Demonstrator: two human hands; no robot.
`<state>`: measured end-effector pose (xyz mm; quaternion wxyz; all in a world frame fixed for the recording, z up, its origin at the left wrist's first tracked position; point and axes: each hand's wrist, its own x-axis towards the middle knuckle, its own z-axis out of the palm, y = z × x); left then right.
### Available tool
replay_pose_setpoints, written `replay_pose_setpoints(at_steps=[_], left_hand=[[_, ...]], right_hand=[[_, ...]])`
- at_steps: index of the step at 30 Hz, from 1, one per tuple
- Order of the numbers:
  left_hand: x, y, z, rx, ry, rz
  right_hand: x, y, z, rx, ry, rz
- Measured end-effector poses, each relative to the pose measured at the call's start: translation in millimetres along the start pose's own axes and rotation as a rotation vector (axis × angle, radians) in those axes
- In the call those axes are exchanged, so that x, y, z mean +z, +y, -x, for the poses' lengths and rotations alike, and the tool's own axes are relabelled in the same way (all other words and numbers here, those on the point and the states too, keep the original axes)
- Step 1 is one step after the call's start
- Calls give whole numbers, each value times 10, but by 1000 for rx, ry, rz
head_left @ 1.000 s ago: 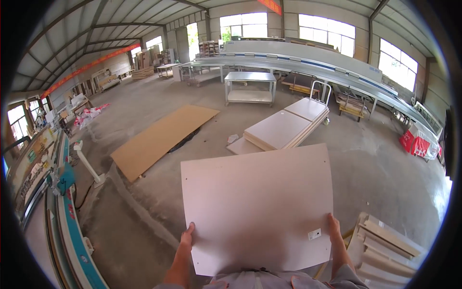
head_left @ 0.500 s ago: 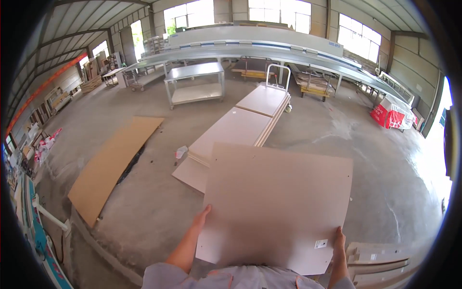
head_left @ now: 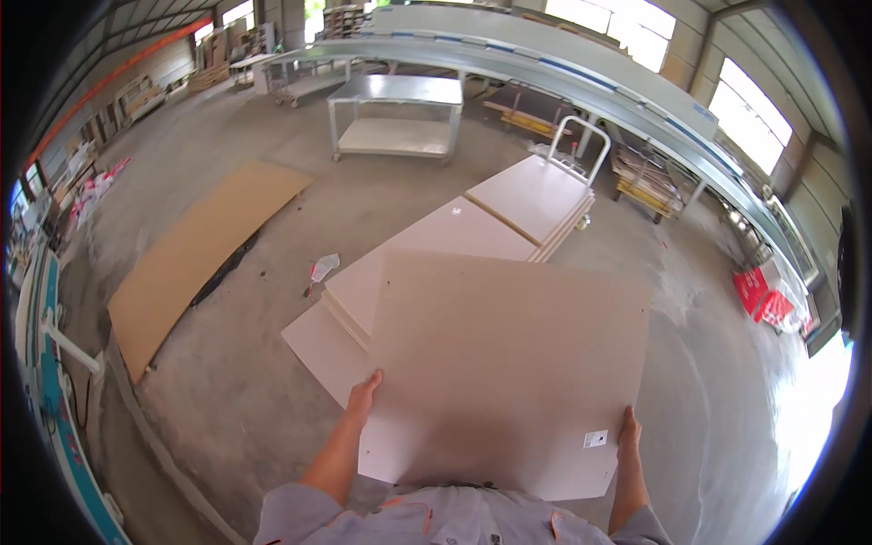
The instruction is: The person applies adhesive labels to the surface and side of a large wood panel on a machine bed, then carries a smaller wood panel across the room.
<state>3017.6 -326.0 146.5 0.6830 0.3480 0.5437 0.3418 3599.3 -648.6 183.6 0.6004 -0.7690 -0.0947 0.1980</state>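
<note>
A large pinkish-beige flat panel (head_left: 509, 354) is held out in front of my body, with small holes near its corners and a white label (head_left: 595, 440) at its lower right. My left hand (head_left: 365, 392) grips the panel's left edge, thumb on the upper face and fingers hidden beneath. On the opposite edge my right hand (head_left: 629, 431) holds it the same way, close to the label. Just beyond the panel lies a stack of similar pale panels (head_left: 427, 241) on a trolley, whose white handle (head_left: 595, 150) rises at the far end. The held panel overlaps part of this stack in view.
A brown board (head_left: 204, 250) lies on the floor at left, with black sheeting under its edge. Ahead stands a metal-topped table (head_left: 397, 91) before a long grey machine. A teal machine (head_left: 54, 391) runs along the left, and a red-and-white covered bundle (head_left: 772, 295) sits at right.
My view has turned rightward and come closer to the trolley stack, which appears larger. Both hands keep hold of the panel. The stacked boards at the lower right have left the view.
</note>
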Motion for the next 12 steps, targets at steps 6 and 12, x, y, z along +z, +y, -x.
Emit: replay_pose_setpoints(at_steps=[6, 12], left_hand=[[560, 497, -1554, -117, 316, 18], [537, 695, -2309, -196, 605, 167]], right_hand=[[1997, -660, -2176, 9, -96, 158], [4208, -854, -3344, 202, -236, 388]])
